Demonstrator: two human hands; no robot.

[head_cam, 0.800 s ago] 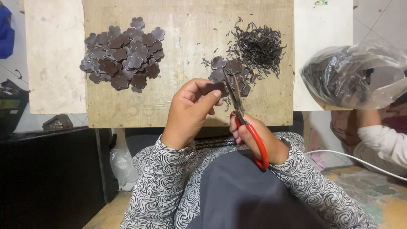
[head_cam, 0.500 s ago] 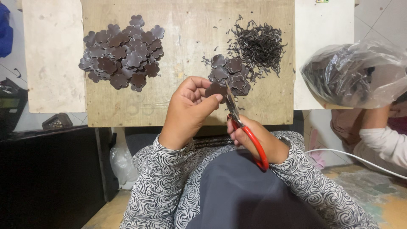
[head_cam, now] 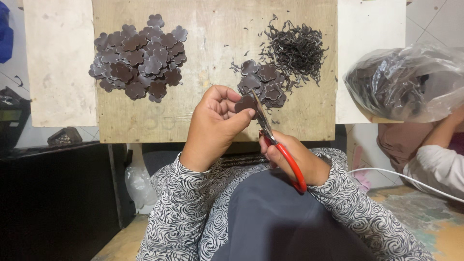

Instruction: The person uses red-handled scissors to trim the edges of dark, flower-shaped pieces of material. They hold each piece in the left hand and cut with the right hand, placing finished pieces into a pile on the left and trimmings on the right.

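Since the earlier frames the red-handled metal scissors (head_cam: pixel 278 147) have tilted, blades now pointing toward 11 o'clock, and the left hand (head_cam: pixel 215 126) has turned its piece. That hand pinches one dark brown flower-shaped flat piece (head_cam: pixel 246 103) between thumb and fingers; the right hand (head_cam: pixel 290 157) grips the scissors, blades touching the piece. On the pale wooden board (head_cam: pixel 212 63) lie three heaps: trimmed flowers (head_cam: pixel 137 58) at 10 o'clock, a smaller flower cluster (head_cam: pixel 263 82) at 12, curly dark offcuts (head_cam: pixel 295 48) at 1.

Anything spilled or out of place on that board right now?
Nothing is damaged. A few dark trimmings lie scattered loose on the wooden board, away from the main trimmings pile; the flower-shaped pieces sit in a heap.
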